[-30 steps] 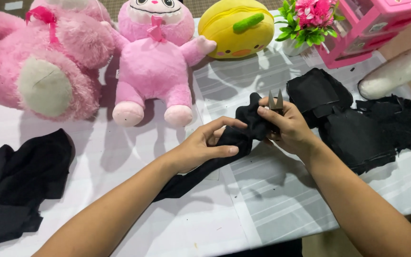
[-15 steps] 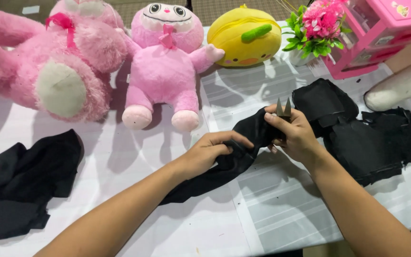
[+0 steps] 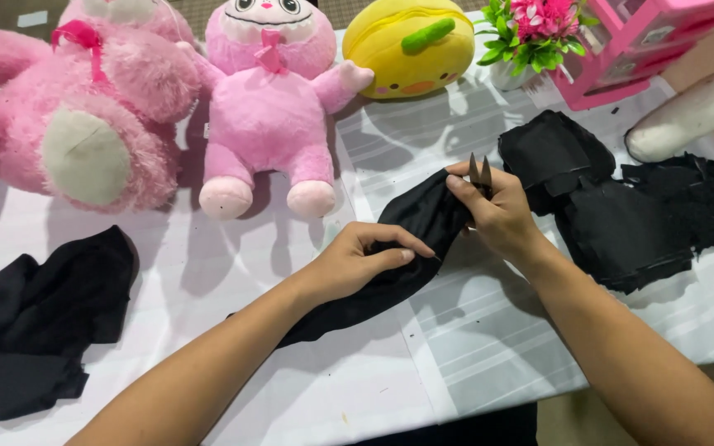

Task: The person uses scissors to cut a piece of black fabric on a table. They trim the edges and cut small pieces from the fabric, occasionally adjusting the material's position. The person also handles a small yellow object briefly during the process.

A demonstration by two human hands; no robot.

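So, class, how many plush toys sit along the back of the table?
3: a fuzzy pink bear at left, a pink bunny-like doll beside it, a yellow round plush further right. Others may lie out of frame.

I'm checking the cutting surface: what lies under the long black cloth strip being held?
Under the long black cloth strip lies white sheeting covering the table. The left hand presses on the strip; whatever lies beneath it stays hidden.

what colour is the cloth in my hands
Black; the cloth shows best in the head view.

Scissors (image 3: pixel 480 173) mostly hidden in right hand (image 3: pixel 502 216) (tips show), pink drawers (image 3: pixel 646 41) cropped
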